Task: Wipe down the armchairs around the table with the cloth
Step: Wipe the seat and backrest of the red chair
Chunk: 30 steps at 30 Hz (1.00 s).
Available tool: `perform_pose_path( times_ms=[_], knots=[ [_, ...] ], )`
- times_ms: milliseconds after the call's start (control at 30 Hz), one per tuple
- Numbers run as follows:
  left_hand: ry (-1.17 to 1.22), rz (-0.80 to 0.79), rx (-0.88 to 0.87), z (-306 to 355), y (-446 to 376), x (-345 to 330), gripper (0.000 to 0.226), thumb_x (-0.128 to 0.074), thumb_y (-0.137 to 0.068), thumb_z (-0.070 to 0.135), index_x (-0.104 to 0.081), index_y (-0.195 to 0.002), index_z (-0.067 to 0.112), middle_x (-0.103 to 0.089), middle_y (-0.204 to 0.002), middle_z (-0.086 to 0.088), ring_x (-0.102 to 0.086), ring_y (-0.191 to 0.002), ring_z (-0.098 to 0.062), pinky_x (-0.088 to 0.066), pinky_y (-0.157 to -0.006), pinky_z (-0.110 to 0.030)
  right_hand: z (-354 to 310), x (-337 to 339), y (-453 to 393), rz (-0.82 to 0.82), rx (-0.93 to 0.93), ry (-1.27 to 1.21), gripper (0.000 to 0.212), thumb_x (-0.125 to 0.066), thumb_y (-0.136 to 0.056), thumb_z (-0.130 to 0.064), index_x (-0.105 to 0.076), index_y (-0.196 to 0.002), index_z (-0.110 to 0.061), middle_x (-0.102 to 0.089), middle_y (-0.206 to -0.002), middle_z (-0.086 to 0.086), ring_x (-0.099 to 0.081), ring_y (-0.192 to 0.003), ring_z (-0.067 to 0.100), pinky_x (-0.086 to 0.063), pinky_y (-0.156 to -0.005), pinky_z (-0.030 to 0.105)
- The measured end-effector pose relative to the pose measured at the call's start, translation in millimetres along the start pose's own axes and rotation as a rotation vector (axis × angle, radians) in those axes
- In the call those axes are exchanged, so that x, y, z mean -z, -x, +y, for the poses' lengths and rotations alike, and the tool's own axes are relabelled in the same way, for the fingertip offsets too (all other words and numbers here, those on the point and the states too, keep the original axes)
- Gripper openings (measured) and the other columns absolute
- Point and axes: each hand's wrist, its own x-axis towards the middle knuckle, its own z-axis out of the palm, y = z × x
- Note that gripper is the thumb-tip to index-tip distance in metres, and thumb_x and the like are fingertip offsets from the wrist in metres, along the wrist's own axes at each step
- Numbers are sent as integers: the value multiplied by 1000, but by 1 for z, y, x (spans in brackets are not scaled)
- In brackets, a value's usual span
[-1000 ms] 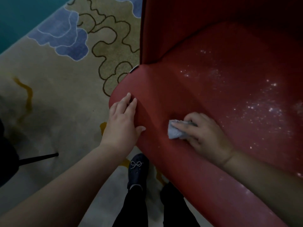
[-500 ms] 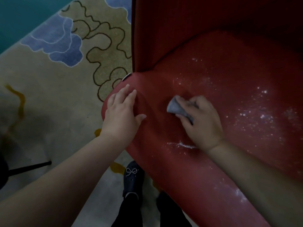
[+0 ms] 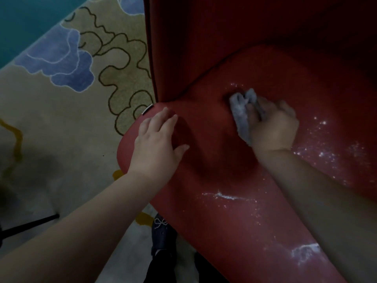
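A red armchair [image 3: 214, 164] fills the right half of the head view, its seat speckled with white dust and streaks. My right hand [image 3: 273, 127] grips a crumpled grey cloth [image 3: 240, 111] and presses it on the seat near the crease where seat and backrest meet. My left hand [image 3: 157, 144] rests flat on the seat's rounded front left corner, fingers straight and thumb spread.
A patterned carpet [image 3: 61, 119] with blue cloud shapes and brown squiggles lies left of the chair. A dark shoe [image 3: 162, 229] and black trouser legs stand under the seat's front edge. A thin black leg of other furniture [image 3: 28, 225] crosses the lower left.
My right hand has slid the cloth from the seat's front edge up toward the backrest crease, leaving a white streak behind. My left hand has stayed on the corner.
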Motion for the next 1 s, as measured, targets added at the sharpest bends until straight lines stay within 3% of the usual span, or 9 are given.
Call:
perform_pose_path(
  times_ms=[100,267,433,533,633,767,900,933,1000],
  knots=[
    [2,-6,-3,4,-4,-2,68,-65,-84,42,-40,-143,20,-28,-153,-2,-23,-138,-27,-19,-113,-37,-12,-2,6,6,131,-64,44,-52,-93,-44,-56,-133,-24,-53,-115,14,-48,-105,31,-40,-90,41],
    [17,-9,-12,7,-7,-3,63,-63,-85,39,-43,-141,19,-31,-151,-2,-25,-137,-27,-20,-111,-37,-17,-3,11,-57,275,8,66,-53,-85,-61,-48,-140,-25,-44,-122,12,-42,-107,25,-37,-92,36],
    [34,6,-11,7,-7,-4,57,-61,-87,36,-45,-139,18,-35,-150,-3,-27,-135,-29,-23,-110,-39,-12,0,37,-201,493,-66,60,-58,-85,-51,-46,-141,-32,-45,-117,6,-43,-102,21,-41,-91,39],
    [47,8,-2,5,-8,-5,54,-59,-89,35,-47,-138,18,-36,-149,-3,-29,-135,-29,-24,-111,-40,-18,4,45,-223,489,-115,51,-49,-88,-55,-55,-133,-32,-50,-116,2,-45,-101,20,-37,-89,37],
    [76,6,10,2,-7,-4,50,-57,-91,32,-47,-138,18,-36,-149,-2,-28,-136,-26,-24,-110,-37,-24,8,50,-222,424,-209,40,-57,-89,-42,-60,-128,-32,-56,-108,-1,-52,-98,19,-41,-88,42],
    [92,6,14,-2,-4,-2,48,-58,-91,28,-48,-137,17,-36,-149,-3,-28,-135,-25,-22,-111,-33,-26,12,55,-300,287,-186,69,-69,-83,-31,-38,-144,-29,-55,-111,-1,-55,-103,16,-44,-94,43],
    [119,0,29,-1,-3,-1,48,-56,-92,28,-47,-138,19,-34,-149,-1,-27,-136,-23,-21,-111,-34,-23,20,41,-168,257,-212,59,-73,-78,-14,-55,-133,-19,-55,-105,6,-57,-93,22,-53,-81,45],
    [121,-2,30,-1,-2,-1,48,-56,-92,29,-47,-138,19,-34,-149,0,-27,-136,-23,-22,-111,-34,-21,21,37,-140,279,-167,60,-75,-77,-15,-56,-133,-19,-54,-105,7,-56,-94,23,-51,-81,46],
    [122,-6,34,0,-2,-3,48,-55,-92,29,-46,-138,20,-33,-150,0,-26,-136,-23,-22,-111,-35,-18,23,35,-161,319,-46,62,-73,-79,-37,-53,-136,-23,-51,-109,7,-51,-99,24,-43,-85,44]
  ],
)
